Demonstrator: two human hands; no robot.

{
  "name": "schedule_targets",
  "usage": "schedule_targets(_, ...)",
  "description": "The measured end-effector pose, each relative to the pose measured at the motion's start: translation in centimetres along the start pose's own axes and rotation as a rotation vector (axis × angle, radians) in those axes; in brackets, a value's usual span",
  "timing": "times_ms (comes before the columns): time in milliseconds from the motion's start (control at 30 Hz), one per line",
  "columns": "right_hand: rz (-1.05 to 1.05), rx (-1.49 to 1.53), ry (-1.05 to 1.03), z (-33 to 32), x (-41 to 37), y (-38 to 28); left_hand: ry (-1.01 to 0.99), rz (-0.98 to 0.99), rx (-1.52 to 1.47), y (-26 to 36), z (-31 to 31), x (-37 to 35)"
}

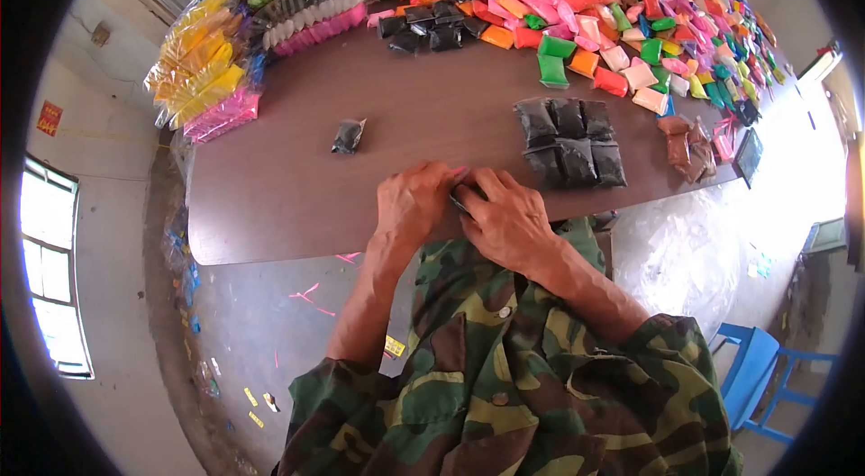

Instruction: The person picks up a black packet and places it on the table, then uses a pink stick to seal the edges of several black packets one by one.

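Note:
Close together at the table's front edge, my left hand (417,199) and my right hand (506,213) are closed around a small black packet (463,197), mostly hidden by the fingers. A bit of pink shows between the fingertips. To the left of my hands a single black packet (348,136) lies on the brown table (288,179). On the right, several black packets (569,143) lie in two rows, touching each other. Some brown packets (689,148) sit farther right.
A large pile of colourful packets (586,3) covers the table's back. Bagged rows of packets (203,62) are stacked at the back left, and more black packets (432,27) lie near the pile. A blue stool (750,368) stands on the floor at the right.

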State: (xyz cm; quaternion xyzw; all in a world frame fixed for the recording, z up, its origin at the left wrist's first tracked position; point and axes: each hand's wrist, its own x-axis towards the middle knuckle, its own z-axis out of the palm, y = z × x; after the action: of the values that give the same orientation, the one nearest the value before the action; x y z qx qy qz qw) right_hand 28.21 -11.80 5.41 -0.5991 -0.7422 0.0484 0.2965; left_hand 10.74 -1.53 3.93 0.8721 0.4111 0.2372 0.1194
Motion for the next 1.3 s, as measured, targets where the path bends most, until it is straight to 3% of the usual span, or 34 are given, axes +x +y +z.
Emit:
schedule_targets(100, 0.019, 0.002, -0.016, -0.4, -0.4, 0.3, 0.059, -0.064, 0.039, -0.6, -0.5, 0.4)
schedule_targets(433, 0.082, -0.137, 0.374, -5.2, -3.1, 3.5, 0.198, -0.185, -0.249, -0.5, -0.5, -2.1)
schedule_targets(667, 0.145, -0.220, 0.377, -4.8, -3.6, 5.3, 0.219, -0.187, -0.248, -0.6, -0.2, -2.3)
schedule_targets(1300, 0.052, -0.255, 0.388, -3.1, -5.6, 6.9, 0.330, -0.108, -0.142, -0.2, 0.4, -2.5)
